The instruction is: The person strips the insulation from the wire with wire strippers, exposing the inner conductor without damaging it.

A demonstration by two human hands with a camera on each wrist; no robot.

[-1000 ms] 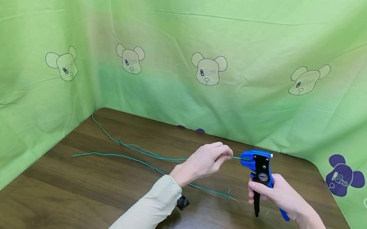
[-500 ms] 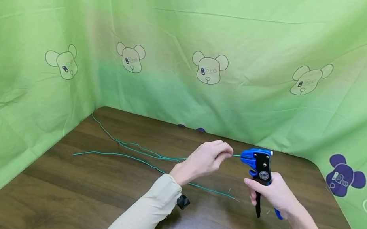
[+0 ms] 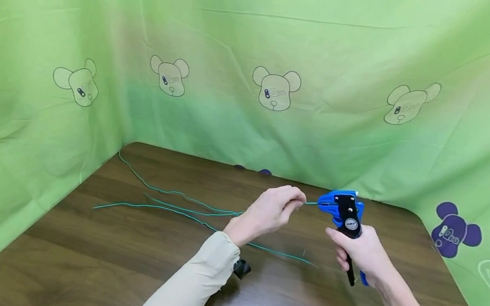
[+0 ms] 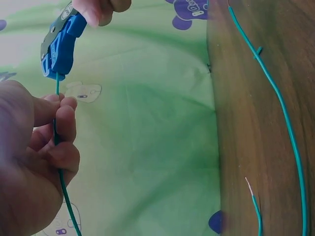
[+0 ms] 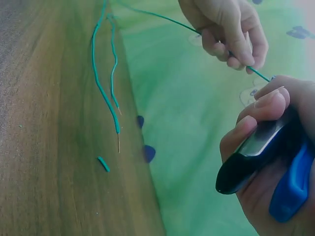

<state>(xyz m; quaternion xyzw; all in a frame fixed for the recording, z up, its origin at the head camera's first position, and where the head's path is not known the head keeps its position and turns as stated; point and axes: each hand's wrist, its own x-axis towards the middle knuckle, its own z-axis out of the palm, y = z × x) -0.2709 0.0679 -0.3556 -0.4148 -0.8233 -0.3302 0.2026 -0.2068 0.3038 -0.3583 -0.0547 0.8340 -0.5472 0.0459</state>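
Note:
In my left hand (image 3: 270, 211), a thin green insulated wire (image 4: 69, 202) is pinched between thumb and fingers. Its front part runs out past the fingertips into the blue nose of a wire stripper (image 3: 341, 207), so that end is hidden. My right hand (image 3: 364, 255) grips this blue-and-black tool by its handles, above the table. Seen from the right wrist, fingers curl over the black handle (image 5: 241, 172), with the blue handle (image 5: 291, 189) close beside it. Behind the left hand the wire trails away to the left.
On the brown wooden table (image 3: 78, 265) lie other green wires; one loose wire (image 3: 159, 208) crosses below the left forearm. Two bare metal wire ends show in the right wrist view, near a cut piece of insulation (image 5: 103, 164). A green printed cloth (image 3: 210, 131) surrounds the table.
The right hand has squeezed the stripper's handles closer together and moved slightly left, tilting the tool. The left hand keeps its pinch on the wire; the trailing wire has shifted a little.

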